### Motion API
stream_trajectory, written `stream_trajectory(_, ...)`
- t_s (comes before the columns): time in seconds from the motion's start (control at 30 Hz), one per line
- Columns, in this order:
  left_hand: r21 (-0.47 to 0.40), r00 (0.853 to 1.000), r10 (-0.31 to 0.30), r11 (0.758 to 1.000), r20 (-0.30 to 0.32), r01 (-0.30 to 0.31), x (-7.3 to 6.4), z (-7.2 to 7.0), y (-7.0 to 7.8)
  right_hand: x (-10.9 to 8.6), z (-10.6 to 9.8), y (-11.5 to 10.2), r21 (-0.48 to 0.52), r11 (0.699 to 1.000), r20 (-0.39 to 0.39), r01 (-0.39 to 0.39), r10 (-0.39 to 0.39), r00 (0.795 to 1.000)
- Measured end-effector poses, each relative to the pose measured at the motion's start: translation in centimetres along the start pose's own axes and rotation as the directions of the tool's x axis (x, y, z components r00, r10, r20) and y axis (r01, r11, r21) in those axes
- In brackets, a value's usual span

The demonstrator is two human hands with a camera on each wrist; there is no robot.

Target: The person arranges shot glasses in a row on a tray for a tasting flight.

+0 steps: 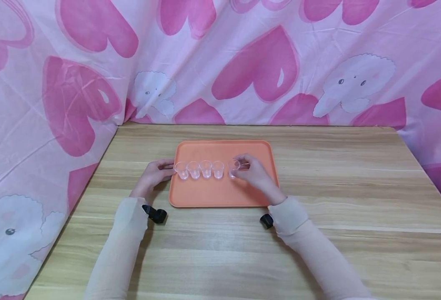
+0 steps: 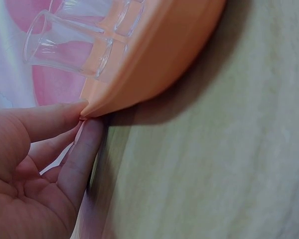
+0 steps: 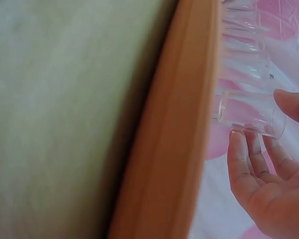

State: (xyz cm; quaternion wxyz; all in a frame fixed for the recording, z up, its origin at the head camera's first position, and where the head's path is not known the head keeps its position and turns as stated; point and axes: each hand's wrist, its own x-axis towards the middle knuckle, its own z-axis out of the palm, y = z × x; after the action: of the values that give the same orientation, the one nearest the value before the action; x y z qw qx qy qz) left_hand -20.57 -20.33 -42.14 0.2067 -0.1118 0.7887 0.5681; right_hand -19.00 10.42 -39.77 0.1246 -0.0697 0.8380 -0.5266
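Note:
An orange tray (image 1: 220, 196) lies on the wooden table, carrying several clear plastic cups (image 1: 206, 169) side by side in a row. At the tray's left edge, my left hand (image 1: 153, 176) pinches the rim between thumb and fingers, as the left wrist view shows (image 2: 37, 159). My right hand (image 1: 255, 175) holds the rightmost cup (image 1: 232, 167), which stands upright a small gap apart from the others. In the right wrist view the thumb is at this cup's (image 3: 246, 112) rim and the fingertips (image 3: 236, 137) touch its side.
Wooden tabletop (image 1: 355, 187) surrounds the tray on all sides. A pink cloth (image 1: 242, 62) with hearts and white cartoon animals hangs along the table's back and left edges. Black wrist cameras (image 1: 156, 214) are worn on both sleeves.

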Motion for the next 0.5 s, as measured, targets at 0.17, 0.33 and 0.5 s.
stream_trajectory(0.17, 0.000, 1.000, -0.004, 1.000, -0.003, 0.004, 0.03, -0.12, -0.07, 0.16, 0.46, -0.12, 0.008, 1.000, -0.001, -0.015, 0.015, 1.000)
stream_trajectory(0.33, -0.002, 1.000, -0.002, 1.000, 0.004, 0.002, 0.08, -0.09, -0.12, 0.27, 0.75, -0.24, 0.020, 0.999, 0.000, -0.029, 0.029, 1.000)
stream_trajectory(0.5, -0.001, 1.000, 0.005, 1.000, 0.007, -0.005, -0.01, -0.13, -0.07, 0.34, 0.88, -0.39, 0.003, 0.999, 0.007, -0.032, 0.032, 0.999)
